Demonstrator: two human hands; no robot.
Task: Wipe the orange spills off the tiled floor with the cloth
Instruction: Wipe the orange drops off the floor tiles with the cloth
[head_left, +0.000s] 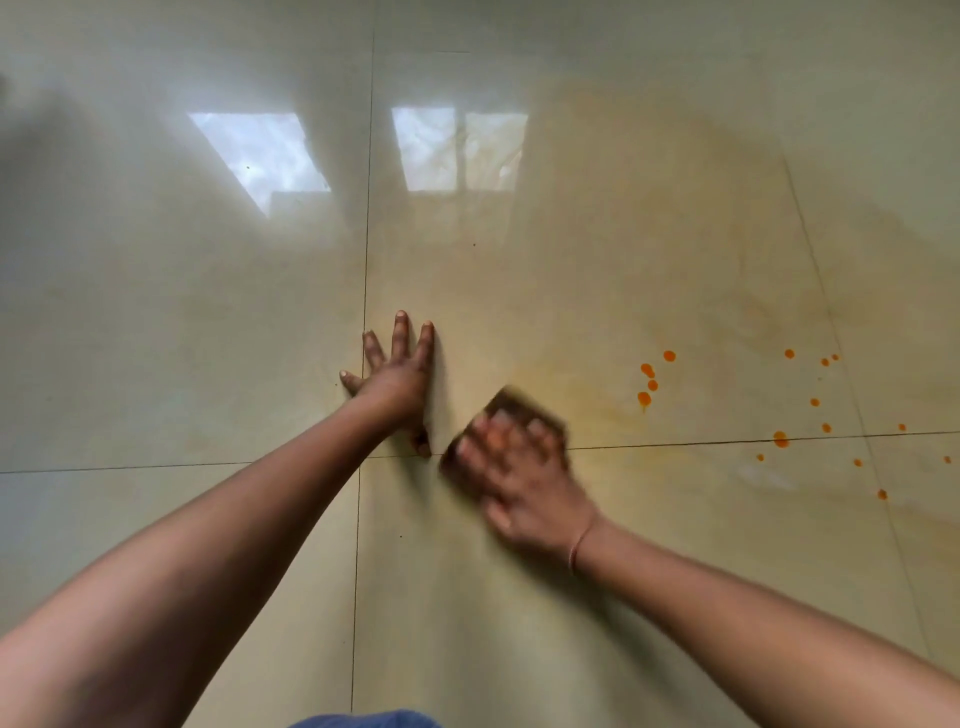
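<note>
We see the left hand (397, 374) planted flat on the tiled floor (208, 338), fingers straight and spread, beside the grout crossing where four tiles meet; it holds nothing and seems to serve as a prop. Just to its right, the right hand (519, 473) lies on the brown cloth (511, 402), fingers laid apart over the top and pressing rather than clutching, though blur softens the detail. The cloth sits astride the grout line that runs toward the floor's right edge, beside a faint orange smear (576, 384). We judge it soft, light and folded into a pad, likely damp, so it should slide easily on the glossy tile; a flat palm over its middle suits it better than a pinch at one edge, which would let it bunch. Its uncovered corner points away from us, set diagonally to the grout; the hand hides too much for us to tell its long axis. The orange drops (648, 384) lie near, with more (781, 439) toward the right edge
</note>
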